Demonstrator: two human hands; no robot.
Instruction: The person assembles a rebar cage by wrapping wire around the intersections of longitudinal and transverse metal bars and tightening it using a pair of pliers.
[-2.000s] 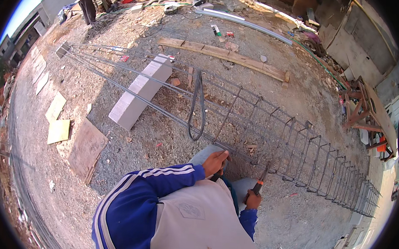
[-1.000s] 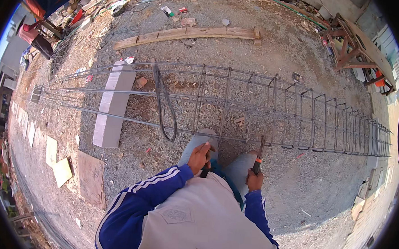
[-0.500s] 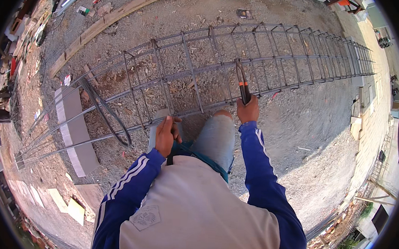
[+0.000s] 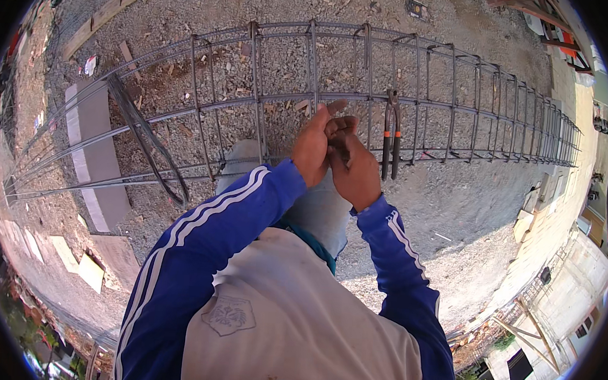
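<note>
My left hand [image 4: 311, 151] and my right hand [image 4: 357, 169] meet over the near side of a long rebar cage [image 4: 253, 103]. The fingers of both hands are curled close together near a stirrup [image 4: 313, 63] and the middle long bar. Anything between the fingertips is too small or hidden to make out. Just right of my right hand, pincers [image 4: 392, 134] with dark handles and orange bands rest at the cage, jaws by the middle bar, and no hand is on them. My knees are under the near edge of the cage.
Grey blocks [image 4: 102, 169] lie under the cage's left end, where a bundle of bent dark rods [image 4: 139, 130] hangs over the bars. A timber beam [image 4: 114, 11] lies at the far left. Flat boards [image 4: 90, 272] are on the gravel at the near left.
My right hand has let go of the pincers, which now stay at the cage. It has moved left to my left hand, which has risen up and right. The view has shifted.
</note>
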